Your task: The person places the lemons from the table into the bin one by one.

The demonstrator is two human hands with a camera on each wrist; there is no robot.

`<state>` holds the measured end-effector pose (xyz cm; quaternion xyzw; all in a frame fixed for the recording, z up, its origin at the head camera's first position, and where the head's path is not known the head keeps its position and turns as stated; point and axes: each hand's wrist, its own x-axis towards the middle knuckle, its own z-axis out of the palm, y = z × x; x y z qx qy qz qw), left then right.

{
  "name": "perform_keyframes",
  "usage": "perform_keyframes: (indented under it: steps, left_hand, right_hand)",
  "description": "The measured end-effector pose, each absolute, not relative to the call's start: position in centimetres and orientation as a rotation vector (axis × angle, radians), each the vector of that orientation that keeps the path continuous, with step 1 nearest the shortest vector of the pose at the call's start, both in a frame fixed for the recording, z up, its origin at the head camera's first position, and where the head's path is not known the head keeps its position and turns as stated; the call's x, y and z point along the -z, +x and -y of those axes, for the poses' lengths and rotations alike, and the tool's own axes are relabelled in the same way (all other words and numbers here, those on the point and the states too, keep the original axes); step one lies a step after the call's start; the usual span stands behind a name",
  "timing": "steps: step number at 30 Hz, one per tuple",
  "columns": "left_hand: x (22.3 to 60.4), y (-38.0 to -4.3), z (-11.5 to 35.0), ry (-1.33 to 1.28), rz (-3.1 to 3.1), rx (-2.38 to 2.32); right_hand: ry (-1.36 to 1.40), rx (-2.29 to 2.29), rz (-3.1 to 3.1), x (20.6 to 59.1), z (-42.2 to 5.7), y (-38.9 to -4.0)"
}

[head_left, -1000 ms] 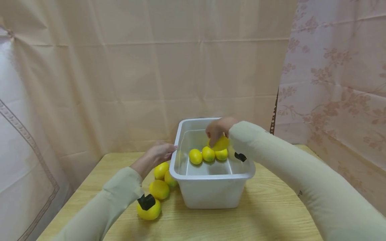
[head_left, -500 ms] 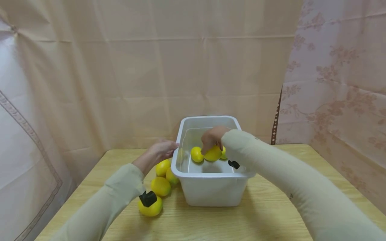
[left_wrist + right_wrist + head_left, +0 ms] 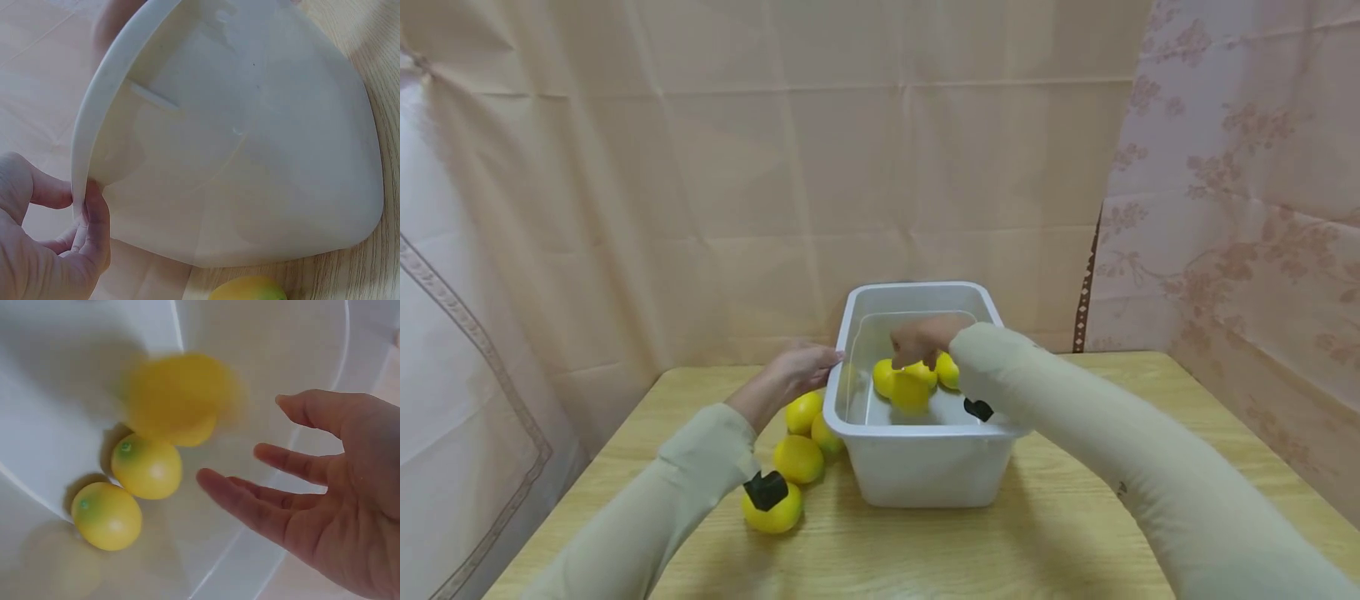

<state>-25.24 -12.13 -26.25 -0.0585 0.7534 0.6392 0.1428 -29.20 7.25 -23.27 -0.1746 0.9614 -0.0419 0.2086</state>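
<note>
A light grey plastic tub [image 3: 928, 468] stands on the table. My left hand [image 3: 799, 368] pinches its left rim between thumb and fingers, plain to see in the left wrist view. Inside the tub's opening, my right hand [image 3: 350, 494] has its fingers spread and apart from any fruit. A motion-blurred yellow lemon [image 3: 178, 394] is just beyond those fingertips, overlapping another lemon behind it. Two more lemons, a middle one [image 3: 147, 465] and an outer one [image 3: 107, 516], lie in a row on the tub floor.
Several lemons sit on the wooden table [image 3: 1090, 500] left of the tub, the nearest lemon [image 3: 772, 510] partly behind a dark tab on the left sleeve. A beige curtain [image 3: 775, 183] hangs behind the table, with a floral cloth [image 3: 1247, 250] at right.
My right hand has moved left and lower in the tub and let go of the lemon it held, which now shows blurred below the hand. My left hand stays at the rim.
</note>
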Motion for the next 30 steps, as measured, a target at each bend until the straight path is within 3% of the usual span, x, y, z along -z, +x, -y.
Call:
perform_keyframes:
  steps: [10,16,22,30]
  left_hand:
    - [26.6,-25.2,12.3,-0.2,-2.143,-1.9]
    - [27.0,-25.3,13.2,-0.103,-2.141,-1.877]
    - [26.9,-24.9,14.2,-0.041,-2.195,-1.747]
    - [27.6,-24.2,15.2,0.081,-2.413,-1.55]
  right_hand:
    - [-0.708,-0.041,-2.818,19.2,-9.8,-28.8]
    - [-0.645,-0.034,-2.872,17.9,-13.9,-27.6]
    - [-0.625,0.041,-2.953,19.1,-17.9,-26.5]
    - [-0.687,0.522,-3.02,22.3,-21.5,-25.6]
